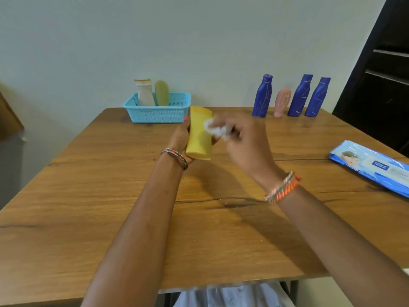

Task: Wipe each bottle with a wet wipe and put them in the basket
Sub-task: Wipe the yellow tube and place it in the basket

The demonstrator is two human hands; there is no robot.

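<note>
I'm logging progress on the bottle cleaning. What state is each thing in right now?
yellow bottle: held off the table in the left hand, being wiped.
wet wipe: bunched in the right hand, against the yellow bottle.
basket: holds two bottles, white and green.
three blue bottles and a pink one: standing on the table, untouched.
wipes pack: lying flat.

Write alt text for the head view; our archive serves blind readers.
A person's left hand holds a yellow bottle above a wooden table while the right hand rubs it with a white wipe. Behind are a blue basket holding two bottles, and four more bottles standing at the right.
</note>
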